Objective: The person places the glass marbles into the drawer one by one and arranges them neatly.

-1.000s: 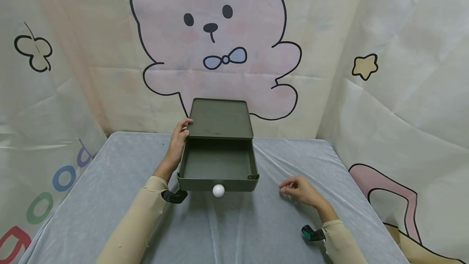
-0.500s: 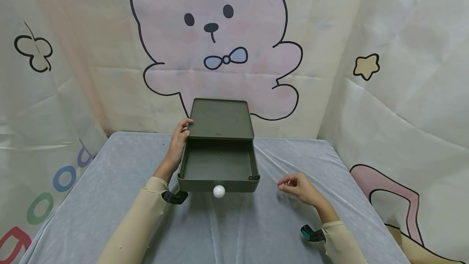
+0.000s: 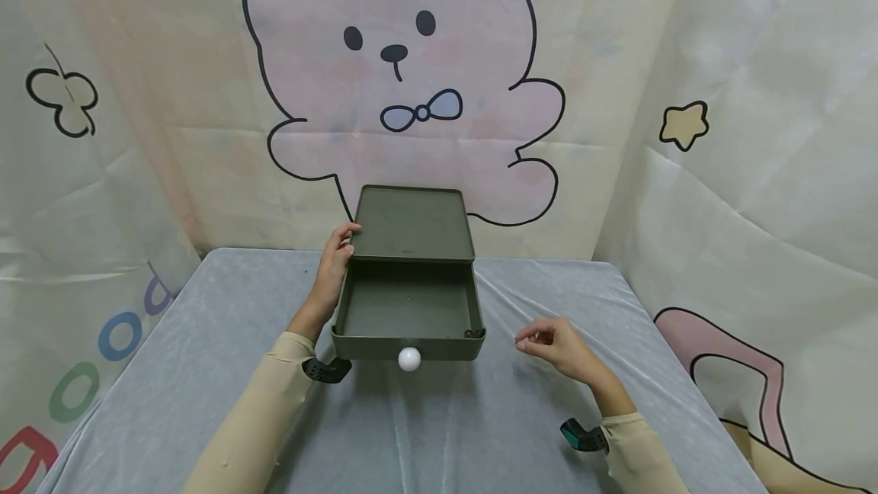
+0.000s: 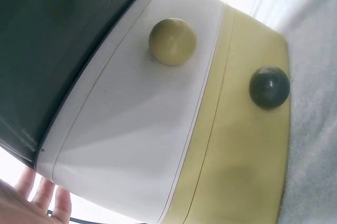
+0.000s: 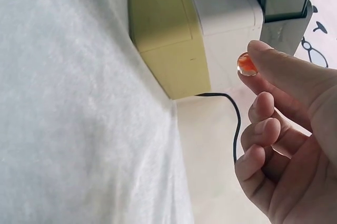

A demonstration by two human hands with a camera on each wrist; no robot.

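Observation:
A drawer cabinet stands on the table, its green top drawer [image 3: 405, 311] pulled out. A white knob [image 3: 409, 359] sits on that drawer's front. Small dark items [image 3: 473, 333], too small to tell, lie in its front right corner. My left hand [image 3: 334, 265] rests against the cabinet's left side near the top [image 3: 414, 223], fingers fairly straight. To the right of the drawer, apart from it, my right hand [image 3: 565, 349] pinches a small clear-and-orange marble [image 5: 246, 64] between thumb and index finger. The other fingers are curled loosely.
Below the green drawer are a white drawer [image 4: 131, 108] with a yellow knob and a yellow drawer [image 4: 237, 145] with a dark green knob, both pushed in. A dark cord [image 5: 237, 124] hangs beside the cabinet. Grey cloth [image 3: 535, 288] covers the table.
My right hand has moved slightly left and farther from me, closer to the open drawer. The left hand and the cabinet have stayed put.

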